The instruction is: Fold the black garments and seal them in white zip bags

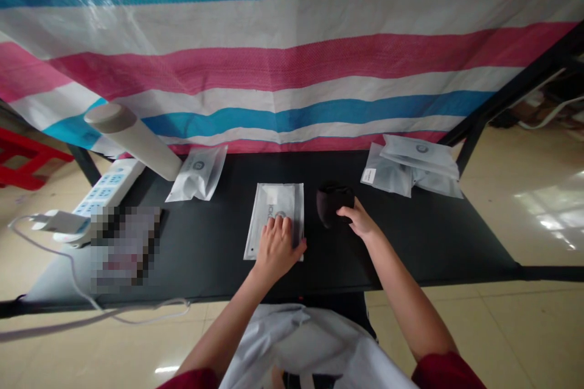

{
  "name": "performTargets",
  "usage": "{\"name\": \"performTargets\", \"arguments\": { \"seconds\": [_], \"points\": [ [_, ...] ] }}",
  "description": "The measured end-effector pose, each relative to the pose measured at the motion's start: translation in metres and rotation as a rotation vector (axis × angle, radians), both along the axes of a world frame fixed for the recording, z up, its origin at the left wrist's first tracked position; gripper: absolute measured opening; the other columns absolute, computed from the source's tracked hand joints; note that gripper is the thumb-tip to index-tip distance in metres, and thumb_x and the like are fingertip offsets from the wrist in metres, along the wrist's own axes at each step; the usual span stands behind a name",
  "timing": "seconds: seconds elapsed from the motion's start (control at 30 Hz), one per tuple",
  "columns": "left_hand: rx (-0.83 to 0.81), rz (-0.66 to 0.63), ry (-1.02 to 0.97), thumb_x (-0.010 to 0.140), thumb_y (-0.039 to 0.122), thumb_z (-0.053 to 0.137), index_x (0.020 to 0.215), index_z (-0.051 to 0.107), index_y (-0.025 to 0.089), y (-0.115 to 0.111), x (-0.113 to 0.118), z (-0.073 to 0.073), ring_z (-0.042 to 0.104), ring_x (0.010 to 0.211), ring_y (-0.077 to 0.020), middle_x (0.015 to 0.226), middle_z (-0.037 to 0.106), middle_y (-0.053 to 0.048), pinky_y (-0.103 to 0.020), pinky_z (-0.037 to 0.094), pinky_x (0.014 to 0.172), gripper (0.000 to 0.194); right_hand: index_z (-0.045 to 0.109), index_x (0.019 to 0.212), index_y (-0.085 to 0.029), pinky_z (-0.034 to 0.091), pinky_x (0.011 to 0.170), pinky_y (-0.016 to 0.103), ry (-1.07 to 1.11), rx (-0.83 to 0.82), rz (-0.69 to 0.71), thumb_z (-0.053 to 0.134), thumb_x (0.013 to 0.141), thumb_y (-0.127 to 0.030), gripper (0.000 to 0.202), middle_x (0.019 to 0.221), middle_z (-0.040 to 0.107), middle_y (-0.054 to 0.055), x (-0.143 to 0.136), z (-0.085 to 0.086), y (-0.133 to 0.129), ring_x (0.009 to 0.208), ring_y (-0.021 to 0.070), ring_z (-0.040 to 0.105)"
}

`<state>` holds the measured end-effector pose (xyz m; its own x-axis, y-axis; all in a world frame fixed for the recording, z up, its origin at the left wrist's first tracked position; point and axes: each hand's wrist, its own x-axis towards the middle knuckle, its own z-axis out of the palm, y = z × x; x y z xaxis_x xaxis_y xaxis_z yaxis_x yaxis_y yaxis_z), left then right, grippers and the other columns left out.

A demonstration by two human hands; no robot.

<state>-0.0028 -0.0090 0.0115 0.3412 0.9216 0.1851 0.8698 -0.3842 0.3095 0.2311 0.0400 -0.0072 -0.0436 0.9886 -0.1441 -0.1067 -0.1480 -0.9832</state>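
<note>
on black tabletop (pixel 205 255), left hand (pixel 278 243), thumb apart, touches a bag (pixel 264 211) while right hand (pixel 360 219) clamps dark object (pixel 332 203).

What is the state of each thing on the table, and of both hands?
Left hand: palm down on middle bag
Right hand: gripping dark item
Middle bag: lying flat
Dark item: held
Left bag: lying down, bulging
Right bags: piled, overlapping
Bottle: capped
Power strip: charger plugged in
Charger: cable attached
Pixelated item: cannot tell

I see one bag (pixel 274 202) under the left hand (pixel 279 246) on the desk (pixel 205 249); right of it, more bags (pixel 424 155); left, a bottle (pixel 143 146); behind, a sheet (pixel 283 70).
</note>
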Motion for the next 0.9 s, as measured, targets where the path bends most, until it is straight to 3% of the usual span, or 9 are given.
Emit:
{"name": "performTargets", "arguments": {
  "seconds": [0.1, 0.17, 0.27, 0.37, 0.47, 0.57, 0.7, 0.8, 0.9],
  "points": [
    [-0.072, -0.117, -0.029, 0.083, 0.023, 0.06, 0.08, 0.056, 0.019, 0.005, -0.017, 0.002, 0.056, 0.082, -0.0254, 0.085, 0.059, -0.008, -0.037, 0.046, 0.074, 0.006, 0.06, 0.073, -0.018, 0.046, 0.057, 0.026, -0.052, 0.024, 0.135, 0.067, 0.055, -0.027, 0.022, 0.065, 0.061, -0.001, 0.0, 0.004, -0.007, 0.061, 0.0161, 0.057],
    [-0.103, -0.162, -0.061, 0.084, 0.018, 0.056, 0.076, 0.056, 0.02, 0.008, -0.027, 0.008, 0.057, 0.08, -0.0233, 0.084, 0.059, -0.007, -0.035, 0.046, 0.073, 0.008, 0.062, 0.075, -0.017, 0.046, 0.058, 0.026, -0.083, 0.055, 0.336, 0.067, 0.056, -0.024, 0.021, 0.067, 0.063, -0.001, -0.008, 0.01, -0.011, 0.063, 0.016, 0.057],
    [-0.107, -0.14, -0.122, 0.087, 0.015, 0.05, 0.082, 0.056, 0.02, 0.009, -0.034, 0.016, 0.058, 0.079, -0.0211, 0.085, 0.06, -0.005, -0.032, 0.046, 0.072, 0.01, 0.067, 0.087, -0.015, 0.048, 0.061, 0.024, -0.141, 0.125, 0.679, 0.064, 0.06, -0.017, 0.027, 0.074, 0.067, -0.001, -0.026, 0.022, -0.01, 0.067, 0.0158, 0.06],
    [-0.066, -0.088, -0.203, 0.091, 0.015, 0.044, 0.09, 0.056, 0.021, 0.008, -0.033, 0.023, 0.059, 0.079, -0.0192, 0.087, 0.06, -0.005, -0.03, 0.046, 0.07, 0.013, 0.069, 0.105, -0.017, 0.051, 0.077, 0.027, -0.287, 0.226, 0.782, 0.063, 0.06, -0.01, 0.046, 0.095, 0.071, 0.0, -0.042, 0.029, -0.004, 0.087, 0.0195, 0.065],
    [-0.013, -0.061, -0.272, 0.095, 0.019, 0.041, 0.092, 0.056, 0.021, 0.006, -0.031, 0.027, 0.059, 0.08, -0.0181, 0.087, 0.06, -0.005, -0.029, 0.046, 0.072, 0.015, 0.068, 0.112, -0.02, 0.051, 0.087, 0.032, -0.384, 0.219, 0.763, 0.064, 0.059, -0.009, 0.054, 0.106, 0.071, 0.001, -0.05, 0.027, 0.005, 0.097, 0.0217, 0.065],
    [0.012, -0.045, -0.323, 0.096, 0.021, 0.041, 0.092, 0.056, 0.02, 0.004, -0.032, 0.029, 0.059, 0.08, -0.017, 0.087, 0.06, -0.004, -0.027, 0.046, 0.073, 0.016, 0.072, 0.099, -0.018, 0.054, 0.073, 0.03, -0.374, 0.048, 0.686, 0.061, 0.063, -0.012, 0.038, 0.085, 0.073, 0.0, -0.051, 0.02, 0.012, 0.079, 0.0194, 0.067],
    [0.024, -0.057, -0.351, 0.096, 0.02, 0.041, 0.092, 0.057, 0.02, -0.001, -0.033, 0.031, 0.059, 0.08, -0.016, 0.086, 0.06, -0.004, -0.026, 0.046, 0.073, 0.016, 0.071, 0.084, -0.018, 0.056, 0.071, 0.03, -0.306, -0.037, 0.501, 0.06, 0.064, -0.012, 0.024, 0.078, 0.071, 0.0, -0.051, 0.013, 0.018, 0.079, 0.0197, 0.067],
    [0.021, -0.039, -0.356, 0.096, 0.022, 0.043, 0.09, 0.057, 0.02, -0.005, -0.03, 0.032, 0.059, 0.074, -0.0149, 0.081, 0.059, -0.003, -0.025, 0.045, 0.068, 0.016, 0.07, 0.087, -0.019, 0.057, 0.072, 0.032, -0.236, -0.095, 0.35, 0.063, 0.065, -0.013, 0.024, 0.081, 0.071, 0.001, -0.055, 0.013, 0.02, 0.082, 0.0206, 0.067],
    [-0.03, -0.035, -0.355, 0.094, 0.024, 0.046, 0.088, 0.057, 0.02, -0.009, -0.025, 0.032, 0.058, 0.066, -0.0133, 0.075, 0.059, -0.001, -0.024, 0.043, 0.063, 0.014, 0.068, 0.094, -0.018, 0.058, 0.062, 0.033, -0.121, -0.243, 0.165, 0.067, 0.07, -0.023, 0.024, 0.088, 0.072, 0.006, -0.066, 0.011, 0.019, 0.084, 0.0239, 0.068]
  ]
}}
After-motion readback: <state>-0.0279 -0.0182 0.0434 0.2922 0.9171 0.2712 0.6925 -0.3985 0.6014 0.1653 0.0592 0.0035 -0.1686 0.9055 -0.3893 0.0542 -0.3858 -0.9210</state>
